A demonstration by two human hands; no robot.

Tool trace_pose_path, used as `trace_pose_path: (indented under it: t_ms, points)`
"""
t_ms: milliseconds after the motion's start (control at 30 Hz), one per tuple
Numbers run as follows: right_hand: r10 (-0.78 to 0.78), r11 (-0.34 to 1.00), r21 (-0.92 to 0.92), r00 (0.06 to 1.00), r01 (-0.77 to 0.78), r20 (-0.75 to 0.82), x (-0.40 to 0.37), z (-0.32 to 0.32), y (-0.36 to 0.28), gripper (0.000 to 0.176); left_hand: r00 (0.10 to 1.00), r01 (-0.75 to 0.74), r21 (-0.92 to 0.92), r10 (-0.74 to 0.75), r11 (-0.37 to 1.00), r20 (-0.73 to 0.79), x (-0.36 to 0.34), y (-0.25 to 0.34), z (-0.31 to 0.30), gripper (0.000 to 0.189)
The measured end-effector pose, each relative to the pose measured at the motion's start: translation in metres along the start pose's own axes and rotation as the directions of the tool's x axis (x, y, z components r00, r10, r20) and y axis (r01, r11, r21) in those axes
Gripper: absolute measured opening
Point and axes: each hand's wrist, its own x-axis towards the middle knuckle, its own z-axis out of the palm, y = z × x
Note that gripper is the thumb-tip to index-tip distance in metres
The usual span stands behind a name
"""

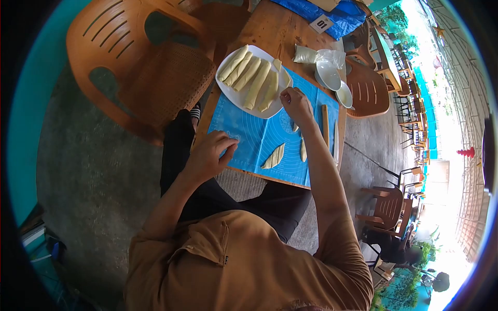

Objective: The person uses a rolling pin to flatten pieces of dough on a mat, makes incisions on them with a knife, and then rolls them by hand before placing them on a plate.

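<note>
A white plate (226, 95) holds several rolled pieces of pale dough (257, 85). My right hand (296, 103) is at the plate's right edge with its fingers bent together; whether anything is between them is too small to tell. Over the left edge of the blue mat (249, 136) hovers my left hand (213, 155), thumb and fingers apart, holding nothing. Flat dough pieces (274, 156) lie on the mat, some partly behind my right forearm. To the right of that forearm lies a wooden rolling pin (325, 124).
White bowls (328, 75) and clear bags of pale powder (306, 54) stand at the table's back right, near a blue plastic bag (340, 23) with an "01" card (321, 24). An orange chair (150, 67) is at left. A long, thin blade-like tool (336, 142) lies by the right edge.
</note>
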Motion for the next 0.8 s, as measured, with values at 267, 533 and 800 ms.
trace_pose_path:
  t_ms: [267, 533, 800]
  points:
    - [0.038, 0.995, 0.099, 0.967, -0.014, -0.250, -0.047, -0.042, -0.020, 0.010, 1.000, -0.004, -0.038, 0.005, 0.999, 0.003, 0.005, 0.002, 0.002, 0.016]
    - [0.019, 0.966, 0.253, 0.994, -0.047, 0.109, -0.155, -0.045, -0.023, 0.031, 0.993, 0.020, -0.109, -0.032, 0.994, -0.113, 0.017, 0.001, 0.020, 0.018]
    - [-0.158, 0.976, 0.170, 0.981, 0.138, 0.114, -0.167, -0.034, -0.012, 0.043, 0.987, 0.108, -0.252, -0.133, 0.962, -0.086, 0.017, -0.015, 0.034, 0.017]
